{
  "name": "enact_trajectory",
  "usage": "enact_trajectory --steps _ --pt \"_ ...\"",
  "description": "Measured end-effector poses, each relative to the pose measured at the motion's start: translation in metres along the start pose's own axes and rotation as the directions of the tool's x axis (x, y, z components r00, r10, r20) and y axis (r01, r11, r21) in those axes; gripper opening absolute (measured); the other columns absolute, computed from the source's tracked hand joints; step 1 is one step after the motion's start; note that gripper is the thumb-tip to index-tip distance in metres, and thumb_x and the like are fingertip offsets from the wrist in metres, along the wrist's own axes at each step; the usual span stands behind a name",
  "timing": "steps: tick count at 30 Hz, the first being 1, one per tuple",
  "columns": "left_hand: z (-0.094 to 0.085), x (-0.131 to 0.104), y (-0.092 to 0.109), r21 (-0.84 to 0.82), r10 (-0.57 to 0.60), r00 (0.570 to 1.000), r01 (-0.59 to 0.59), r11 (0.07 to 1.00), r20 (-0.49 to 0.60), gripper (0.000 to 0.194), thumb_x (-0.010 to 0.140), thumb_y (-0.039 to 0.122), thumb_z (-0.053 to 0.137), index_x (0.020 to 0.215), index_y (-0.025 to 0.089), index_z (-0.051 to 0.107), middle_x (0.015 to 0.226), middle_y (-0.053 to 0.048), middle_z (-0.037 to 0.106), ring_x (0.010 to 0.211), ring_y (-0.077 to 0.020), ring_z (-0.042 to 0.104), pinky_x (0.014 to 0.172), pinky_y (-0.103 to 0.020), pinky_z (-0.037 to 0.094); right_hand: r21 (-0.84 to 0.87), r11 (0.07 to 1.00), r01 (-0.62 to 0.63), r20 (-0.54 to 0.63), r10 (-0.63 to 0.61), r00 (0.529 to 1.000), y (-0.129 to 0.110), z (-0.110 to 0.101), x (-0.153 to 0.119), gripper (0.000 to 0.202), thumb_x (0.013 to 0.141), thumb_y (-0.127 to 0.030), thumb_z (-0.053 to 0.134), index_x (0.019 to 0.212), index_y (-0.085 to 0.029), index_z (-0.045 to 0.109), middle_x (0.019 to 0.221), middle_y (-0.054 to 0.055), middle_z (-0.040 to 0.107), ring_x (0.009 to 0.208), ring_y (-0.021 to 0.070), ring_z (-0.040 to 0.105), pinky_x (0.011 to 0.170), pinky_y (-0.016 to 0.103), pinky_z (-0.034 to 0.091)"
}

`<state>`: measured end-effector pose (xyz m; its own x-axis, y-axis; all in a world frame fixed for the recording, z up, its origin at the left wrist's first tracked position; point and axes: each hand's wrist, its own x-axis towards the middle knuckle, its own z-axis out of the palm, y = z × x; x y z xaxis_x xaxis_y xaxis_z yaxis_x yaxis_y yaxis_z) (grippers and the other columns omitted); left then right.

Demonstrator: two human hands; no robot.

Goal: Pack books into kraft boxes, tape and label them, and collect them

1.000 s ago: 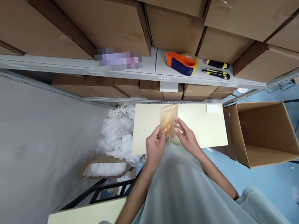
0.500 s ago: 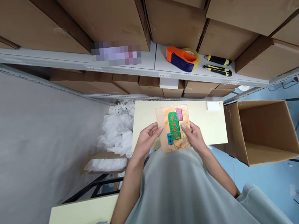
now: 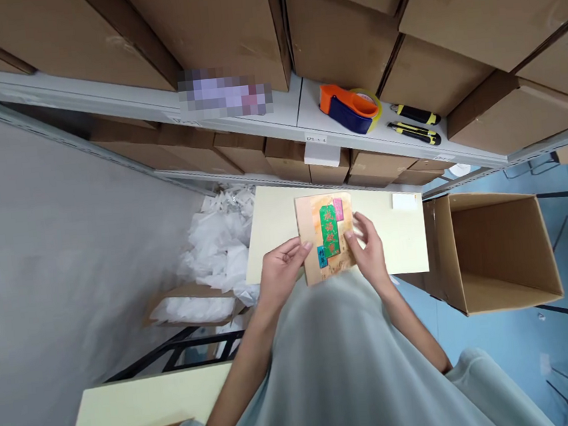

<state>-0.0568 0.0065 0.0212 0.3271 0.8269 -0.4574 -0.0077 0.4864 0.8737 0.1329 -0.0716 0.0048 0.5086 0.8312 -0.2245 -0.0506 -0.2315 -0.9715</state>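
A small book (image 3: pixel 330 235) with an orange-tan cover and green, pink and blue title blocks is held up in front of my body, over the near edge of a pale yellow table (image 3: pixel 392 243). My left hand (image 3: pixel 284 266) pinches its left edge, thumb on the cover and fingers behind. At the right edge my right hand (image 3: pixel 369 248) grips it with the thumb on the front; its other fingers are partly hidden or curled beside the edge. The cover faces me, slightly tilted.
An open cardboard box (image 3: pixel 506 252) stands right of the table. White plastic wrapping (image 3: pixel 217 246) is piled on the left. On the shelf (image 3: pixel 299 114) ahead lie an orange tape dispenser (image 3: pixel 349 108) and box cutters (image 3: pixel 414 132). Lower left, another table (image 3: pixel 156 399) bears printed items.
The book has turned a little, its right edge angled away. My right fingers have loosened and spread slightly at that edge. The whole view has shifted slightly.
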Motion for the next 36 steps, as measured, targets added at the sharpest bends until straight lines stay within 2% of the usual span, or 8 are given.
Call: enact_trajectory --steps 4,8,14,18,21,25,28,36 --pt "0.011 -0.004 -0.015 0.145 0.187 0.969 -0.164 0.976 -0.161 0.058 0.082 0.063 0.090 0.118 0.017 0.090 0.119 -0.009 0.088 0.110 -0.0334 0.085 0.106 -0.050 0.070 -0.021 0.999 0.034 0.105 -0.032 0.994 0.002 0.016 -0.011 0.075 0.098 -0.070 0.075 0.159 -0.028 0.062 0.169 0.013 0.061 0.156 0.0333 0.060 0.128 0.055 0.053" --pt "0.029 -0.010 -0.033 0.341 0.371 0.927 -0.332 0.880 -0.056 0.029 0.096 0.044 0.076 0.109 0.024 0.092 0.113 -0.005 0.089 0.106 -0.0282 0.086 0.106 -0.044 0.068 0.112 0.990 -0.086 0.145 0.069 0.987 0.004 0.046 -0.022 0.064 0.090 -0.063 0.086 0.140 -0.025 0.070 0.140 0.010 0.079 0.130 0.0285 0.075 0.112 0.044 0.064" --pt "0.042 -0.016 -0.046 0.436 0.323 0.945 -0.310 0.845 0.046 0.026 0.100 0.028 0.064 0.106 0.025 0.089 0.104 -0.007 0.088 0.093 -0.0244 0.084 0.093 -0.036 0.067 0.391 0.859 -0.330 0.104 0.315 0.943 0.014 0.071 -0.005 0.040 0.086 -0.058 0.081 0.101 -0.022 0.070 0.091 0.003 0.082 0.094 0.0234 0.079 0.084 0.033 0.065" --pt "0.015 -0.017 -0.030 0.282 0.277 0.954 -0.237 0.930 -0.111 0.032 0.102 0.045 0.069 0.118 0.023 0.086 0.119 -0.009 0.086 0.101 -0.0246 0.083 0.097 -0.037 0.067 0.383 0.887 -0.259 0.068 0.252 0.965 0.008 0.065 0.004 0.052 0.080 -0.064 0.087 0.108 -0.023 0.073 0.102 0.005 0.087 0.103 0.0272 0.082 0.090 0.038 0.067" --pt "-0.019 -0.009 -0.015 0.319 0.352 0.878 -0.248 0.915 -0.325 0.049 0.094 0.055 0.081 0.131 0.023 0.082 0.139 -0.012 0.080 0.121 -0.0273 0.079 0.113 -0.042 0.063 0.344 0.914 -0.215 0.062 0.206 0.977 -0.001 0.054 0.004 0.061 0.081 -0.072 0.086 0.117 -0.024 0.075 0.112 0.007 0.088 0.116 0.0312 0.082 0.095 0.043 0.069" --pt "-0.046 0.005 -0.003 0.068 0.104 0.989 -0.097 0.993 -0.108 0.080 0.075 0.070 0.095 0.134 0.017 0.081 0.136 -0.019 0.081 0.126 -0.0364 0.078 0.110 -0.048 0.065 0.323 0.922 -0.215 0.112 0.188 0.976 -0.008 0.044 -0.002 0.063 0.083 -0.074 0.085 0.121 -0.025 0.075 0.115 0.007 0.088 0.120 0.0322 0.081 0.097 0.044 0.070" --pt "-0.045 0.006 0.001 -0.054 -0.058 0.995 0.062 0.997 0.079 0.083 0.068 0.074 0.099 0.122 0.013 0.085 0.114 -0.019 0.087 0.108 -0.0385 0.084 0.096 -0.048 0.070 0.336 0.923 -0.189 0.108 0.162 0.981 -0.009 0.042 -0.005 0.060 0.085 -0.072 0.085 0.119 -0.024 0.076 0.114 0.007 0.088 0.120 0.0323 0.082 0.098 0.044 0.070" --pt "-0.021 -0.002 -0.005 -0.036 0.061 0.996 -0.063 0.997 -0.066 0.082 0.072 0.075 0.096 0.123 0.012 0.085 0.119 -0.017 0.087 0.110 -0.0381 0.085 0.099 -0.048 0.071 0.154 0.986 -0.063 -0.035 0.069 0.997 0.012 0.028 0.008 0.081 0.085 -0.075 0.086 0.145 -0.022 0.070 0.155 0.017 0.073 0.146 0.0343 0.069 0.122 0.052 0.059"
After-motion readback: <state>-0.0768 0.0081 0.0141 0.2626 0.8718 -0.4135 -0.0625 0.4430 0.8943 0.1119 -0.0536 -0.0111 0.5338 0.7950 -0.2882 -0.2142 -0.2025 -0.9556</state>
